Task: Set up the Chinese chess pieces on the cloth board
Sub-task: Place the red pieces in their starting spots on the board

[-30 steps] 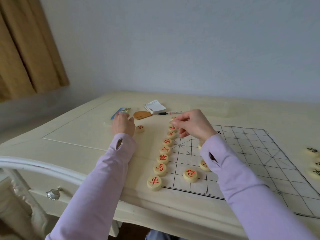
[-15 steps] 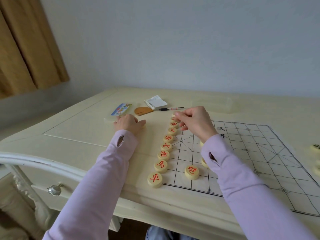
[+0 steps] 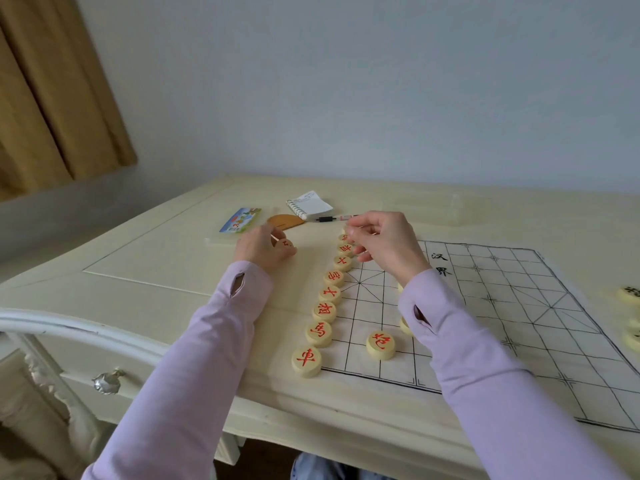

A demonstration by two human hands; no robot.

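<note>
A pale wall point(image 3: 346, 98) and a tan curtain point(image 3: 52, 98) stand behind a cream table point(image 3: 156, 258). The cloth board point(image 3: 519, 306) lies on the table's right half, its near right corner cut off by the frame.

Along the board's left edge runs a row point(image 3: 327, 311) of red-marked pieces from the near edge toward the far one. Eight can be counted, and the farthest is partly under fingers. One more red piece, the cannon point(image 3: 380, 344), sits alone on the board near its near left corner. Just right of it, two pale pieces point(image 3: 405, 325) are mostly hidden by the right sleeve, and their marks cannot be read.

The left hand point(image 3: 263, 249) rests on the table left of the row, its fingers curled round a loose piece point(image 3: 284, 244) whose red mark is only partly visible. The right hand point(image 3: 384, 244) hovers over the row's far end with fingers curled and thumb and forefinger tips close together. Whether they pinch the last piece cannot be told.

At the table's right edge, black pieces point(image 3: 628, 294) are cut off by the frame. Toward the far edge lie a notepad point(image 3: 310, 206), a pen point(image 3: 332, 218), a card point(image 3: 240, 220) and an orange half-disc point(image 3: 285, 221).
</note>
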